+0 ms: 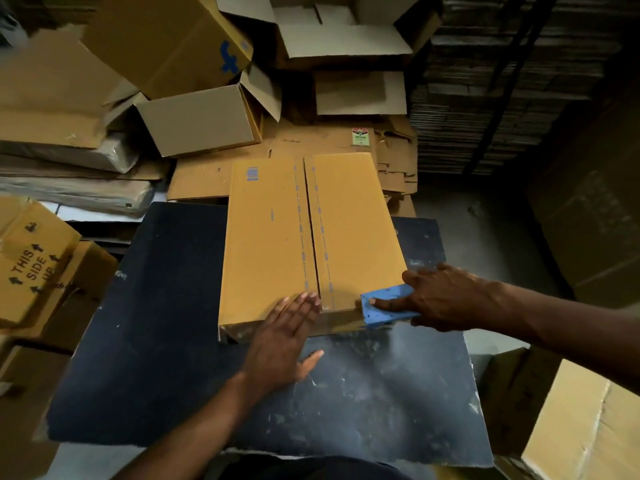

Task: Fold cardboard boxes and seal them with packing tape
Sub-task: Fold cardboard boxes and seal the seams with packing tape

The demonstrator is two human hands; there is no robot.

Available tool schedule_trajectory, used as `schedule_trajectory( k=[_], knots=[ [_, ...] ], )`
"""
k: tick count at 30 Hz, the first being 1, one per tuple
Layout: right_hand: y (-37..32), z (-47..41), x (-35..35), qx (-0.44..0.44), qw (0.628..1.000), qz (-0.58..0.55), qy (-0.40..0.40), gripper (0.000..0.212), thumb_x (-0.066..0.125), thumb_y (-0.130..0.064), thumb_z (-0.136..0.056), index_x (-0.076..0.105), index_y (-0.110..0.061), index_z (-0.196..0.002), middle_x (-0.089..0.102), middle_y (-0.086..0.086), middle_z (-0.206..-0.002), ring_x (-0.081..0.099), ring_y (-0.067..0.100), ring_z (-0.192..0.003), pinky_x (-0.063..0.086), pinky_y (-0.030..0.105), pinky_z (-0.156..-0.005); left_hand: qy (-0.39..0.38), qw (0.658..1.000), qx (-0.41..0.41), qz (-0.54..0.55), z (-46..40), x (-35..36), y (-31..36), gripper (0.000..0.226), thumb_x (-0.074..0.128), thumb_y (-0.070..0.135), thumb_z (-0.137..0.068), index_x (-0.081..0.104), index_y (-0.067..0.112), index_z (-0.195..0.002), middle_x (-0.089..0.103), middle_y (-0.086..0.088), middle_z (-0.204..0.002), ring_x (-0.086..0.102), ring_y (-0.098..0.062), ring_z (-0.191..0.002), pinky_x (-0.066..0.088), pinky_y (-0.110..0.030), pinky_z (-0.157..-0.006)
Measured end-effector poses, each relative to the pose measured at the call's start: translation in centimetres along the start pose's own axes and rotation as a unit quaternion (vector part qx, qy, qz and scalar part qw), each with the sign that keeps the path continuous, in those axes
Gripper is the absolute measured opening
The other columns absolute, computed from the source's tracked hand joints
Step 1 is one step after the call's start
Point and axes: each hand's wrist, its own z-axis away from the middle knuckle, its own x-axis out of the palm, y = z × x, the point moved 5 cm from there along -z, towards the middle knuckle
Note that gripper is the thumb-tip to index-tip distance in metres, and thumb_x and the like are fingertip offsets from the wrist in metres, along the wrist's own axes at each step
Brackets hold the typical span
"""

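Far left: carton printed "THIS SIDE UP" with arrows, standing beside the dark surface. Above it, flattened cardboard and wrapped bundles in a stack.

Upper left to centre: several open, empty cartons piled at angles; one bears a blue mark, one pale carton lies on its side with flaps open.

Centre: cardboard box, tan, closed, lying on the far half of the surface, its far end overhanging the surface edge. Two top flaps meet along a centre seam running away from the viewer, with blue print down each side of the seam.

Left hand: flat, fingers straight and together, pressing the near end of the box just left of the seam; thumb spread out to the side over the surface.

Right hand: gripping a blue tape dispenser, index finger extended along its top, remaining fingers curled round it. Dispenser sits at the near right corner of the box, touching it; clear tape appears to cover the near end face, though this is blurred.

Behind centre: flattened cartons, one with a green label.

Right: tall dark stacks of flat cardboard; lower right, a further tan carton.
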Motion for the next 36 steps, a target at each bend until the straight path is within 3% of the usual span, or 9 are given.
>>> schedule_trajectory(
  k=[5,9,16,20,24,27,30,36],
  knots=[
    [2.1,2.0,-1.5,0.007,1.0,0.011,0.008,0.079,0.046,-0.053,-0.104,-0.018,-0.061,-0.15,0.044,0.006,-0.131,0.053,0.023,-0.116,0.044,0.044,-0.093,-0.026,1.0,-0.001,0.002,0.4,0.4,-0.2,0.094,0.059,0.062,-0.091,0.028,0.009,-0.162,0.024,-0.007,-0.17,0.023,-0.021,-0.157,0.027,-0.046,-0.124],
    [4.5,4.0,0.5,0.052,0.996,-0.013,-0.075,0.078,0.053,-0.048,-0.103,-0.005,-0.063,-0.153,0.037,0.009,-0.153,0.043,0.026,-0.138,0.038,0.058,-0.11,-0.016,1.0,-0.01,0.01,0.4,0.4,-0.3,0.095,0.061,0.061,-0.088,0.027,0.012,-0.163,0.023,-0.004,-0.171,0.021,-0.019,-0.157,0.023,-0.045,-0.126],
    [4.3,3.3,2.9,0.052,0.997,-0.047,-0.033,0.071,0.05,-0.043,-0.105,0.002,-0.062,-0.154,0.047,0.007,-0.133,0.053,0.023,-0.119,0.045,0.045,-0.097,-0.043,0.999,-0.008,0.006,0.4,0.4,-1.0,0.086,0.049,0.06,-0.095,0.021,0.017,-0.164,0.025,-0.006,-0.169,0.024,-0.02,-0.156,0.021,-0.044,-0.125],
    [2.3,2.2,2.7,0.038,0.996,-0.082,-0.009,0.068,0.052,-0.045,-0.104,0.01,-0.059,-0.156,0.054,0.004,-0.118,0.058,0.021,-0.103,0.051,0.042,-0.091,-0.062,0.998,-0.029,-0.015,1.2,-0.6,-2.7,0.08,0.048,0.061,-0.095,0.035,0.014,-0.159,0.027,-0.002,-0.167,0.031,-0.021,-0.154,0.018,-0.043,-0.127],
    [1.7,1.9,1.8,0.036,0.996,-0.087,0.0,0.068,0.055,-0.039,-0.102,0.018,-0.055,-0.157,0.055,0.003,-0.122,0.058,0.023,-0.11,0.047,0.04,-0.088,-0.07,0.995,-0.046,-0.058,-0.7,-2.4,-0.4,0.09,0.046,0.074,-0.089,0.054,0.006,-0.147,0.046,-0.012,-0.158,0.044,-0.028,-0.146,0.025,-0.044,-0.121],
    [1.6,2.2,1.5,0.03,0.995,-0.096,0.001,0.069,0.059,-0.035,-0.1,0.025,-0.052,-0.157,0.058,0.001,-0.126,0.06,0.022,-0.11,0.045,0.035,-0.084,-0.085,0.996,0.036,-0.009,-4.2,-2.9,6.1,0.093,0.044,0.072,-0.092,0.043,0.003,-0.154,0.038,-0.015,-0.162,0.038,-0.027,-0.15,0.027,-0.043,-0.126],
    [1.3,2.2,0.9,0.038,0.994,-0.099,0.0,0.069,0.061,-0.031,-0.097,0.03,-0.051,-0.155,0.06,-0.001,-0.127,0.06,0.021,-0.112,0.047,0.037,-0.089,-0.187,0.982,0.035,0.013,-6.4,-0.5,10.1,0.099,0.041,0.071,-0.092,0.016,0.007,-0.163,0.011,-0.012,-0.171,0.014,-0.026,-0.159,0.013,-0.045,-0.129],
    [2.4,4.0,1.2,0.052,0.992,-0.117,0.009,0.071,0.059,-0.036,-0.099,0.022,-0.056,-0.156,0.058,-0.001,-0.132,0.06,0.022,-0.115,0.049,0.04,-0.093,-0.171,0.984,0.026,0.031,-5.9,0.8,9.7,0.099,0.054,0.064,-0.086,0.028,0.005,-0.161,0.026,-0.013,-0.168,0.026,-0.025,-0.156,0.033,-0.047,-0.123]
  ],
)
